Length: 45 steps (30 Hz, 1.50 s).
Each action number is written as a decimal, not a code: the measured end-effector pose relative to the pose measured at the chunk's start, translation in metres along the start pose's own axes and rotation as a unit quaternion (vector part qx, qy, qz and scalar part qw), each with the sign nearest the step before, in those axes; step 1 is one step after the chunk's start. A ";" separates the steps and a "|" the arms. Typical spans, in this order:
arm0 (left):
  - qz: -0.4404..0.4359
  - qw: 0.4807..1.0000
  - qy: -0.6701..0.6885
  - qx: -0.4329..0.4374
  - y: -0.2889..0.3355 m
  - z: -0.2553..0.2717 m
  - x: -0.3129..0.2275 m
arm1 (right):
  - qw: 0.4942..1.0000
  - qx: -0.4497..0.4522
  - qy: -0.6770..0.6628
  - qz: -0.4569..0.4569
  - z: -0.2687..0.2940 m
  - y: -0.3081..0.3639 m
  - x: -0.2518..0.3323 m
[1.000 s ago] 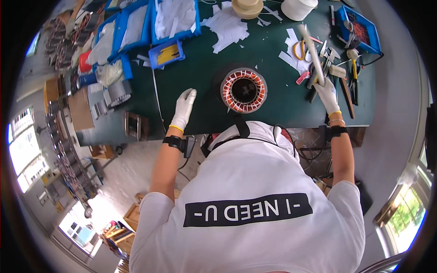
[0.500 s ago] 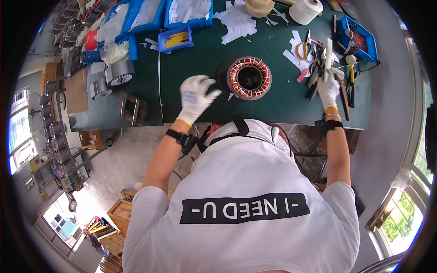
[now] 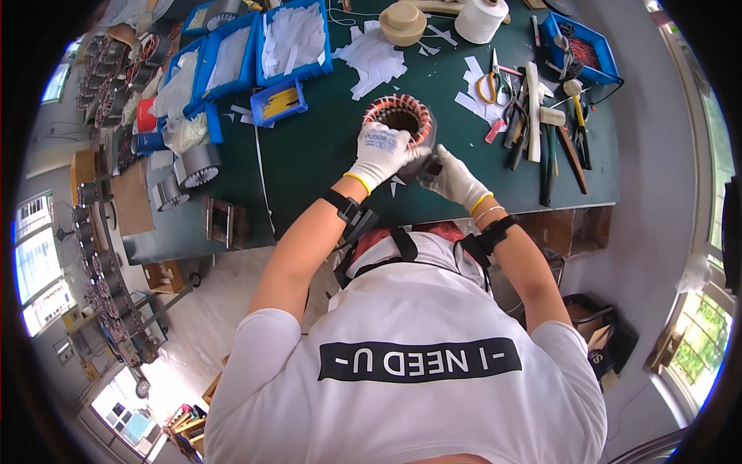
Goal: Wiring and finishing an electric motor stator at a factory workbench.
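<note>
A motor stator (image 3: 423,122), a grey cylinder with orange windings laced in white cord, stands tilted on the green table in front of me. My left hand (image 3: 380,157), in a white glove, is closed on its near left rim, with the thumb toward the right. At the stator's lower right side is my gloved right hand (image 3: 457,179), its fingers closed around a dark piece (image 3: 430,165). Whether that piece is part of the stator or separate cannot be made out. A small white paper scrap (image 3: 396,185) lies just below the stator.
To the right lie scissors (image 3: 488,87), pliers, a mallet (image 3: 552,117), a hammer and a blue bin (image 3: 591,66). White paper strips (image 3: 371,62), a thread cone (image 3: 481,20) and tan tape rolls (image 3: 403,23) sit at the back. Blue trays (image 3: 313,71) and grey cores (image 3: 198,165) stand left.
My right hand has left the tools on the right and come to the stator. My left hand has moved right onto its rim. The stator is now tilted, and the view has shifted.
</note>
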<state>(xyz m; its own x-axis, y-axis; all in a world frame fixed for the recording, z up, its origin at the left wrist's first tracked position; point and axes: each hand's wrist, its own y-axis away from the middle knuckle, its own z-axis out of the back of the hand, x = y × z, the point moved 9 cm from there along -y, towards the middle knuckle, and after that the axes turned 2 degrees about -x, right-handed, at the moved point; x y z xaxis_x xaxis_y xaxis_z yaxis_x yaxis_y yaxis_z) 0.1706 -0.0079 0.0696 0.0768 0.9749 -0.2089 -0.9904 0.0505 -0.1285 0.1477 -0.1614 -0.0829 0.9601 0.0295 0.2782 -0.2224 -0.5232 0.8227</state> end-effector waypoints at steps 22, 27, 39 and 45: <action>0.200 0.748 0.578 0.257 0.096 -0.047 0.043 | 0.435 -0.167 0.830 0.306 -0.193 0.060 0.104; 0.232 0.801 0.520 0.185 0.087 -0.025 0.089 | 0.411 -0.079 0.852 0.315 -0.190 0.038 0.034; 0.175 0.949 0.263 0.017 0.062 0.026 0.070 | 0.781 -0.013 0.411 0.470 -0.202 0.189 0.201; 0.093 0.992 0.084 -0.029 0.045 0.046 0.066 | 0.549 -0.057 0.670 0.496 -0.192 0.147 0.182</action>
<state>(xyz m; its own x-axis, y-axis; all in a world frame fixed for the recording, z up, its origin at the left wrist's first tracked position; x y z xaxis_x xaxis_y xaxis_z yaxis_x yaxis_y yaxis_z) 0.1258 0.0685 0.0947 -0.0838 0.9158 -0.3927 -0.9815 -0.1439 -0.1261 0.2575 -0.0696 0.1844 -0.6131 0.4190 0.6697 -0.6064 -0.7930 -0.0590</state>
